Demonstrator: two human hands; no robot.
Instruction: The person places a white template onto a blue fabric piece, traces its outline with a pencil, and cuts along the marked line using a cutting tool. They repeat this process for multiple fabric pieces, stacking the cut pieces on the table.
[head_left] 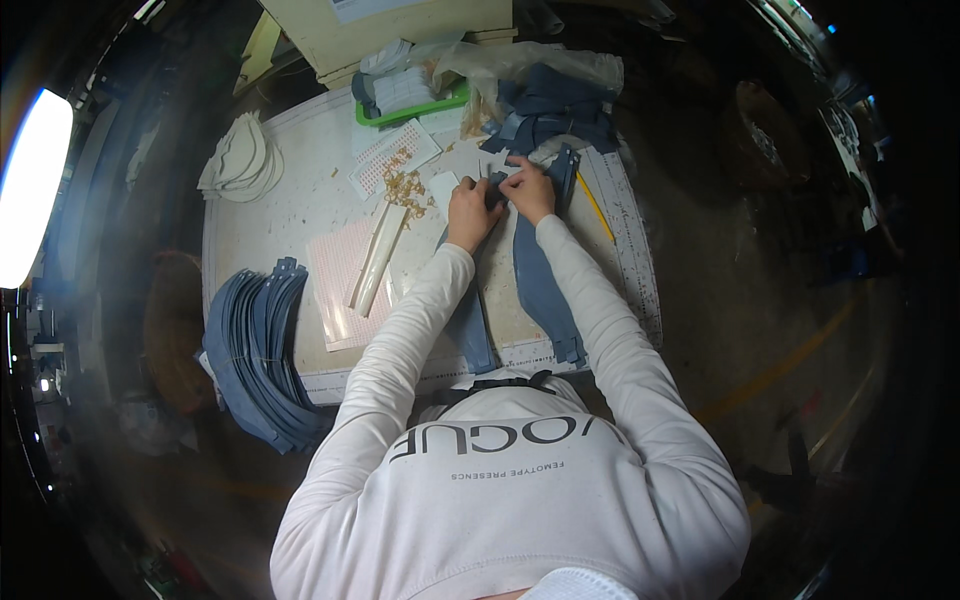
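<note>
In the middle of the table, my left hand [475, 212] curls its fingers round the end of a narrow blue fabric strip [468, 325], which hangs down toward the table's front edge. Close beside it, my right hand [528, 190] bends its fingers in at the same end, thumb and forefinger pinching toward it. The exact grip is too small to make out. A second blue fabric strip [542, 292] lies under my right wrist, running to the front edge. Left of my hands lies a loose heap of small gold-coloured pieces [404, 188].
A thick bundle of blue strips [255, 355] overhangs the table's left front edge. White cut pieces [243, 160] lie far left. A green tray [413, 110] and piled blue fabric [560, 110] stand at the back. A yellow pencil-like stick [595, 205] lies right; a cream bar [378, 260] left.
</note>
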